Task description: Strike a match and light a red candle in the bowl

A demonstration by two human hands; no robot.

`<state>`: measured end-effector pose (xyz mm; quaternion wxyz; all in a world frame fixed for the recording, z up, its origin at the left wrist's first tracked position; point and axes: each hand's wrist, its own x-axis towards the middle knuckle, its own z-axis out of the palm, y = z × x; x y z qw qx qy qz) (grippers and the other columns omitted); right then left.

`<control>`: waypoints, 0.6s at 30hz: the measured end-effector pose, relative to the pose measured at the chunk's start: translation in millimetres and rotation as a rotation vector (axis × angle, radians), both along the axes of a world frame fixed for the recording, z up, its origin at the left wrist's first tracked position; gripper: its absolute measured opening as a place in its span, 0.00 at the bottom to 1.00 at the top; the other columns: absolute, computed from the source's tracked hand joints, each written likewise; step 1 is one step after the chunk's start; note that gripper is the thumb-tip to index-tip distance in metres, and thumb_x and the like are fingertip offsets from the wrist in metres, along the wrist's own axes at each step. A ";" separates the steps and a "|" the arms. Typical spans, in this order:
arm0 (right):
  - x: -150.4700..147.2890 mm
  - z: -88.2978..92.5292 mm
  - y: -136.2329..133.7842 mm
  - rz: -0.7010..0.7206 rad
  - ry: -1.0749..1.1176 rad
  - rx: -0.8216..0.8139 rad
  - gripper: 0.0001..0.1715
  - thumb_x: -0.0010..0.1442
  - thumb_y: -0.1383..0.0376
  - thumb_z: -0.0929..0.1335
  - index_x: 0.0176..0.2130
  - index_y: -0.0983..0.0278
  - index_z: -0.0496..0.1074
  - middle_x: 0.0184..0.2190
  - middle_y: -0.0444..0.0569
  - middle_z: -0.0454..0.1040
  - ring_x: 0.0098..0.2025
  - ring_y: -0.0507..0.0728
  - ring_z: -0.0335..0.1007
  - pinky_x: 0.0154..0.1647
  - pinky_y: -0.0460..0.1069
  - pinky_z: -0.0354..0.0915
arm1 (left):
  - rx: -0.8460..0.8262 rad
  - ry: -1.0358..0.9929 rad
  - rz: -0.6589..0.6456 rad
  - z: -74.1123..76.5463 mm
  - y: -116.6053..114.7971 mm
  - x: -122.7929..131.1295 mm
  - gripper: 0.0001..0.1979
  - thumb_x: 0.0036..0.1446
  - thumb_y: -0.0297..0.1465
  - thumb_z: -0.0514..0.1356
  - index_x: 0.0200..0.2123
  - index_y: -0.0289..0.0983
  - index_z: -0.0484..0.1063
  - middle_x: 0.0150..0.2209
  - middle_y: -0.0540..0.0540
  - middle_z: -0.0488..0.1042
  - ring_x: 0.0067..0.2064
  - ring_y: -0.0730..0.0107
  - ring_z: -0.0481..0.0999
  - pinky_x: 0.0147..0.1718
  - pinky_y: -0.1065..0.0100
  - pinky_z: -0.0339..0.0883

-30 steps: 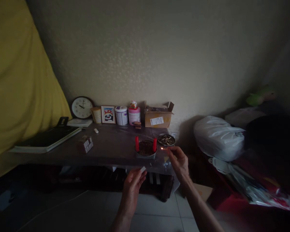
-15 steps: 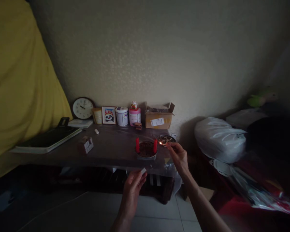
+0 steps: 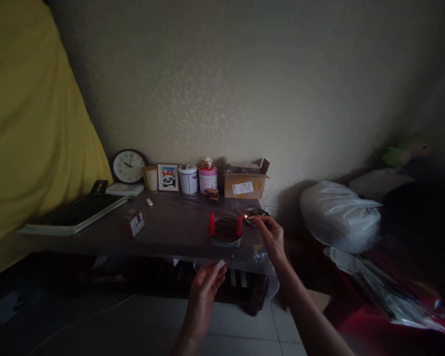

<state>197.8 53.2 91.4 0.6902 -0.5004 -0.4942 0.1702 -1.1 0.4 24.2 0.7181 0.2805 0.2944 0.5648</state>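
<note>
My right hand point(image 3: 272, 236) pinches a lit match point(image 3: 249, 217), its small flame pointing left, just right of the nearer tip of a red candle point(image 3: 239, 225). Another red candle point(image 3: 211, 224) stands at the left side of the same round metal tin point(image 3: 226, 243), which has dark contents. Behind the match lies a round dish point(image 3: 267, 213) with several thin sticks in it, partly covered by my fingers. Lower down, in front of the table edge, my left hand point(image 3: 204, 286) is closed around a small pale box point(image 3: 221, 264), which looks like a matchbox.
On the dark table point(image 3: 174, 222) sit a stack of small boxes point(image 3: 132, 223) and a white piece point(image 3: 149, 202). A clock point(image 3: 128, 166), picture frame point(image 3: 168, 177), canisters point(image 3: 189, 179) and carton point(image 3: 244, 186) line the wall. White bags point(image 3: 339, 215) lie at right.
My right hand has shifted slightly left with the match, bringing the flame a little closer to the right candle. The flame looks smaller. My left hand stays nearly where it was.
</note>
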 end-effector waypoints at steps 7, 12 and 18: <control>-5.3 0.6 8.3 0.017 0.038 0.009 0.16 0.51 0.55 0.68 0.31 0.65 0.73 0.28 0.46 0.74 0.31 0.53 0.67 0.34 0.47 0.62 | 0.000 -0.004 -0.025 -2.3 0.5 -0.6 0.13 0.48 0.36 0.64 0.38 0.37 0.74 0.40 0.42 0.77 0.43 0.66 0.74 0.45 0.64 0.64; -10.4 3.0 10.9 0.012 0.049 0.010 0.16 0.50 0.54 0.68 0.30 0.66 0.72 0.26 0.45 0.72 0.28 0.52 0.65 0.31 0.47 0.61 | -0.009 -0.001 -0.031 -0.9 -0.7 -1.9 0.15 0.48 0.37 0.63 0.39 0.37 0.74 0.42 0.41 0.77 0.44 0.64 0.74 0.45 0.64 0.64; -12.8 2.6 13.8 0.010 0.051 -0.003 0.17 0.50 0.54 0.68 0.29 0.66 0.72 0.24 0.44 0.71 0.26 0.51 0.63 0.30 0.47 0.60 | -0.009 0.001 -0.034 0.2 -0.4 -2.2 0.15 0.47 0.37 0.64 0.39 0.37 0.74 0.42 0.41 0.77 0.44 0.64 0.74 0.45 0.65 0.64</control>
